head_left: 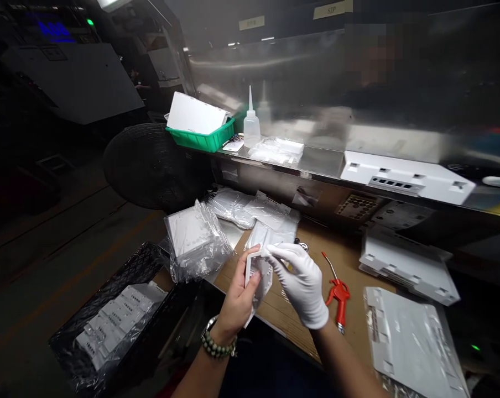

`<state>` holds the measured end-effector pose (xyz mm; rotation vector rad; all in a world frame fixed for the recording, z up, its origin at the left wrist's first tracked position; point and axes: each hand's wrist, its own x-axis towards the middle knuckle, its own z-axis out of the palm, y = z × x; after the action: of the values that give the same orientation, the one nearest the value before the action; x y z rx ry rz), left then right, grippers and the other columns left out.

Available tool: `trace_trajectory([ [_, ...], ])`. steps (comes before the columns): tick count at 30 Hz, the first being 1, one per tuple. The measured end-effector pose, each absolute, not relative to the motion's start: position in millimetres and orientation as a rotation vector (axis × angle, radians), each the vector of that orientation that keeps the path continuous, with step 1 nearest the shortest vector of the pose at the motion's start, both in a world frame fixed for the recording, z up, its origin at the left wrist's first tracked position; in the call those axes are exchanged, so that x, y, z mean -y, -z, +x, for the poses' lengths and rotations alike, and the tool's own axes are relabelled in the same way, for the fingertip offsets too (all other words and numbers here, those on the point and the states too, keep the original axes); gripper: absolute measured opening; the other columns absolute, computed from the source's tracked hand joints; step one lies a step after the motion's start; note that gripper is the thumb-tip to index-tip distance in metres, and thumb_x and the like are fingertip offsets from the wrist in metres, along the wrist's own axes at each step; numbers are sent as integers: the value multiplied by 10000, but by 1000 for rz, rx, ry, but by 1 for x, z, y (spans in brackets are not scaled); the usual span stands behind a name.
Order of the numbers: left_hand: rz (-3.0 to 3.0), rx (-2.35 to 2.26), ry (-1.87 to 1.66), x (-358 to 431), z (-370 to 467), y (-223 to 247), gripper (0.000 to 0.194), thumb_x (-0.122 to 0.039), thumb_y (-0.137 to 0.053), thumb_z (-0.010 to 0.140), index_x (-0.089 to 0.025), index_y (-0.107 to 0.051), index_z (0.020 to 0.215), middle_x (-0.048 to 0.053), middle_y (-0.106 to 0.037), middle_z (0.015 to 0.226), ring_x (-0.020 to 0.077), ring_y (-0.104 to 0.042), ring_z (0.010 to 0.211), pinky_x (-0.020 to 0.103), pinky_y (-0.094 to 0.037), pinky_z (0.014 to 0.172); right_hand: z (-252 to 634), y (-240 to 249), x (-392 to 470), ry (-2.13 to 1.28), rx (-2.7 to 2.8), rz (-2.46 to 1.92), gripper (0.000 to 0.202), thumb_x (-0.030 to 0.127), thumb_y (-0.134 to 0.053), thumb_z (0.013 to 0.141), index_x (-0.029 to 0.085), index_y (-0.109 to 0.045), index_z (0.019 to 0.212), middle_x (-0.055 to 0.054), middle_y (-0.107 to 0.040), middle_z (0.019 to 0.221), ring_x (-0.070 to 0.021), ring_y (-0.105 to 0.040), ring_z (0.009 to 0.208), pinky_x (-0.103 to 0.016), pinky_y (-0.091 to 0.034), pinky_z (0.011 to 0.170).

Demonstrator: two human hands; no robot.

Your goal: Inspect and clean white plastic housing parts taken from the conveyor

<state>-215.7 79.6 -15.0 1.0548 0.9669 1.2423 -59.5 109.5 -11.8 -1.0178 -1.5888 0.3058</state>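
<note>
My bare left hand (235,304) is wrapped round a white plastic housing panel (264,279), thumb on its inner face, and holds it tilted up over the bench front. My right hand (303,287), in a white glove, is closed, its fingertips pinched at the panel's upper edge. Whether a small tool sits in that pinch is too fine to make out. Right of the gloved hand a red air blow gun (339,298) lies on the cardboard (291,326). Behind both hands are bagged white panels (270,213).
A green bin (200,138) and a squeeze bottle (252,130) stand on the metal shelf (316,166). White housings (407,265) are stacked at right, above a bagged panel (411,337). At lower left is a black crate (63,337) of wrapped parts; a fan (146,166) stands behind.
</note>
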Motion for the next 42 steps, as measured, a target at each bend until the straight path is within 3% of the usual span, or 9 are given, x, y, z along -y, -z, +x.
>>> trace_trajectory([
  [7,1036,-983,-1254,-78,-214,25,424,-284,-671,952,-307,-629,1374,44,-549,1507,289,-387,1479,412,-211,1275,-48,40,-121,-338,1614,-1055,195,275,-682,947,266,-748,1130,-63,-749,1075,-191,-703,981,-347,-570,906],
  [12,667,-942,-1166,-75,-237,26,590,-279,-695,932,-333,-488,1483,59,-581,1482,331,-533,1374,501,-412,1186,-5,119,-150,-438,1427,-1834,326,470,-630,924,201,-726,1080,-66,-745,931,-197,-672,813,-315,-514,748],
  [18,319,-856,-1295,-78,-275,40,761,-149,-605,943,-404,-297,1591,34,-625,1450,272,-578,1338,462,-373,1213,34,211,-137,-573,1510,-2026,194,337,-677,837,186,-711,721,-67,-707,788,-181,-604,753,-274,-424,705],
  [24,340,-353,-1236,-80,-307,64,422,-380,-491,997,-266,-656,1368,63,-652,1405,317,-475,1420,521,-257,1244,62,237,-104,-616,1430,-2055,314,315,-501,914,214,-715,1120,-80,-710,1184,-211,-643,992,-323,-470,950],
  [27,332,-521,-1365,-71,-316,78,390,-490,-641,918,-296,-723,1247,24,-764,1207,299,-595,1316,498,-352,1207,87,243,-83,-590,1246,-2180,386,364,-537,875,161,-662,1178,-151,-656,1253,-242,-650,1002,-374,-465,1004],
  [30,305,-869,-1423,-54,-324,88,546,-365,-834,722,-290,-703,1246,12,-809,1024,317,-696,1167,497,-499,1102,107,249,-66,-615,1036,-2316,409,361,-600,812,114,-649,1135,-235,-642,1201,-332,-641,1101,-462,-455,1009],
  [34,386,-1257,-1263,-31,-353,86,774,-314,-925,542,-235,-669,1268,41,-802,1033,359,-727,1072,445,-620,927,121,254,-58,-797,800,-2334,411,284,-684,640,117,-659,1015,-206,-694,966,-376,-682,961,-485,-511,849],
  [37,501,-1474,-958,-12,-395,79,659,-309,-980,484,-166,-719,1072,64,-802,929,327,-761,887,347,-641,748,127,245,-55,-974,726,-2126,463,410,-665,636,144,-659,1015,-113,-693,801,-294,-671,768,-358,-511,633],
  [42,447,-1636,-623,38,-460,100,504,-384,-971,562,-118,-714,904,144,-791,839,332,-762,726,380,-635,653,119,194,-45,-1446,704,-1441,609,583,-565,764,239,-595,1266,-134,-713,1110,-236,-684,872,-203,-366,445],
])
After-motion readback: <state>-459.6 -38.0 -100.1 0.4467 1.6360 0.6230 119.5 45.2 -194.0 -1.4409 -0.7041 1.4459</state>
